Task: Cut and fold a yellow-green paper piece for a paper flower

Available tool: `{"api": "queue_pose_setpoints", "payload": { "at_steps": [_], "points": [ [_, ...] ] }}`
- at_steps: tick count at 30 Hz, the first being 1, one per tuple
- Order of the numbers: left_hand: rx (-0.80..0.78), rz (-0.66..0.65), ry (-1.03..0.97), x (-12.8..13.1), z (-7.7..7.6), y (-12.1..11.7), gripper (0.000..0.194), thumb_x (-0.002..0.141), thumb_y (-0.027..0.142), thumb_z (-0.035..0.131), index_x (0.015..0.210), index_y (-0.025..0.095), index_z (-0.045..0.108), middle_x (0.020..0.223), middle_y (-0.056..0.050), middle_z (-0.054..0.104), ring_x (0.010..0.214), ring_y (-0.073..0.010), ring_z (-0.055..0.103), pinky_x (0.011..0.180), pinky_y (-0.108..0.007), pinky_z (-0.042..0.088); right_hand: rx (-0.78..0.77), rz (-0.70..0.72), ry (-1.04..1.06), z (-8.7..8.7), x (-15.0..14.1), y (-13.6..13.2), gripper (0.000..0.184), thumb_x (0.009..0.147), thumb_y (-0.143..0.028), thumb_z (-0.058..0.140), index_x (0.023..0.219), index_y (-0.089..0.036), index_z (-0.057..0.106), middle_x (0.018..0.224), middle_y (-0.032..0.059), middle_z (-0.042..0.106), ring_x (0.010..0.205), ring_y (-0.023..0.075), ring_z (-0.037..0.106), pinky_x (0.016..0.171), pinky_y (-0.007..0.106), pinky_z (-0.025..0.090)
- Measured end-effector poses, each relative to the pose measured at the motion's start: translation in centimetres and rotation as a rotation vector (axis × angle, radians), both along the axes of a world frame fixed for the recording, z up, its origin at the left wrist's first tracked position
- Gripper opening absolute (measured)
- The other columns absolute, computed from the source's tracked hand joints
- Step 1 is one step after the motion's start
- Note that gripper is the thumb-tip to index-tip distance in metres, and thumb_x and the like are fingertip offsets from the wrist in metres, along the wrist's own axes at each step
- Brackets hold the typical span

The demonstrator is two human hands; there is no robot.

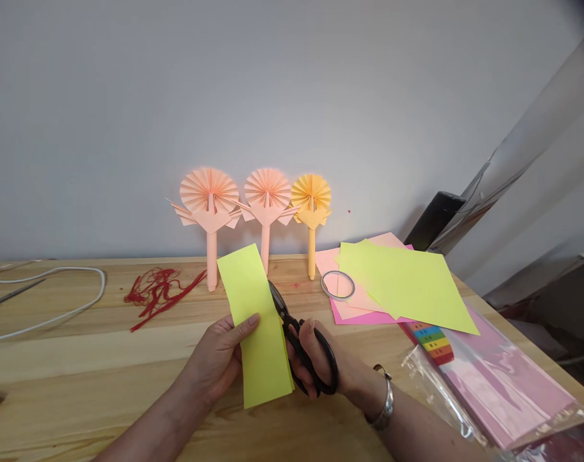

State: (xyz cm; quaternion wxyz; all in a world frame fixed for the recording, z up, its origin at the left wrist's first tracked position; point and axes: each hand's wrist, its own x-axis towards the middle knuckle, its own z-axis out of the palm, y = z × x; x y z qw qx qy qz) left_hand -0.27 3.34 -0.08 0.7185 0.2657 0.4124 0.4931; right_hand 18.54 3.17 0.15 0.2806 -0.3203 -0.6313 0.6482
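Note:
My left hand (223, 355) grips a strip of yellow-green paper (258, 366) by its left side, thumb on the front. The strip looks like more than one layer at its lower right edge. In my right hand (318, 353) is a pair of black scissors (331, 369), fingers through the handles. The scissor blades lie along the right edge of the paper, pointing up and left; part of them is hidden behind it. Behind my hands, three folded-paper fans with handles stand against the wall: a pink fan (209, 192), another pink fan (267, 187) and an orange fan (312, 191).
Red tassel strings (160, 292) and a white cable (102, 289) lie on the left of the wooden table (99, 378). At right are yellow-green sheets (412, 279), pink sheets (359, 313), a tape roll (337, 285) and a plastic paper packet (508, 378). A black object (434, 218) leans behind.

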Motion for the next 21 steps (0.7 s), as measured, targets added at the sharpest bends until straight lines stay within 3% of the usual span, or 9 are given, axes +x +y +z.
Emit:
{"api": "queue_pose_setpoints", "payload": {
  "at_steps": [12,21],
  "points": [
    [0.012,-0.021,-0.006,0.08,0.16,-0.03,0.017,0.073,0.024,0.07,0.084,0.01,0.071,0.076,-0.012,0.075,0.063,-0.0238,0.068,0.059,-0.035,0.055,0.017,0.036,-0.001,-0.46,0.12,0.23,0.074,0.079,-0.075,0.006,0.077,-0.014,0.049,0.044,-0.0044,0.042,0.036,0.0067,0.042,0.037,0.017,0.031],
    [-0.003,-0.031,-0.006,0.12,-0.01,-0.07,0.019,0.071,0.023,0.071,0.083,0.009,0.072,0.076,-0.012,0.075,0.063,-0.0227,0.068,0.062,-0.035,0.055,0.036,0.02,-0.036,-0.11,0.26,0.26,0.07,0.081,-0.073,0.01,0.074,-0.014,0.048,0.044,-0.0042,0.042,0.037,0.0065,0.041,0.038,0.018,0.031]
  ]
}}
